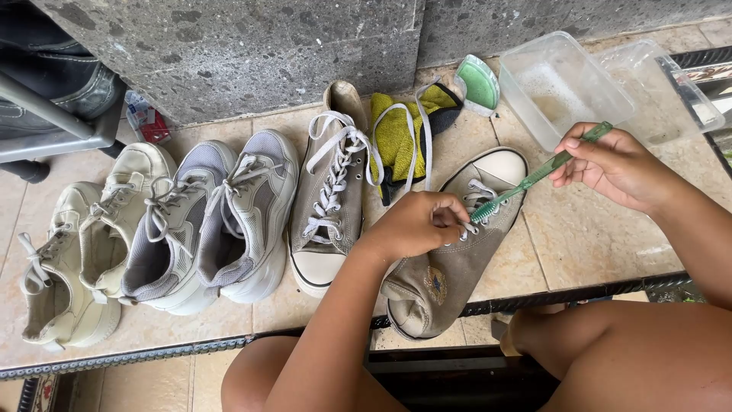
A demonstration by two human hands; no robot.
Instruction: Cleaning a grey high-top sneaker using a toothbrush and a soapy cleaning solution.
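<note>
A grey high-top canvas shoe [446, 271] lies on its side on the tiled ledge, toe cap pointing away from me. My left hand [415, 223] presses on its laced upper, fingers pinching the white laces. My right hand [610, 164] holds a green toothbrush [537, 176] by the handle; its bristle end rests on the laces right beside my left fingers. The matching grey high-top [329, 206] stands just to the left with loose white laces.
Two pairs of pale sneakers [160, 229] line up on the left. A yellow-green cloth [404, 130], a green lidded dish [478, 82] and two clear plastic tubs [560, 84] sit by the stone wall [229, 53]. My bare knees are below the ledge edge [579, 294].
</note>
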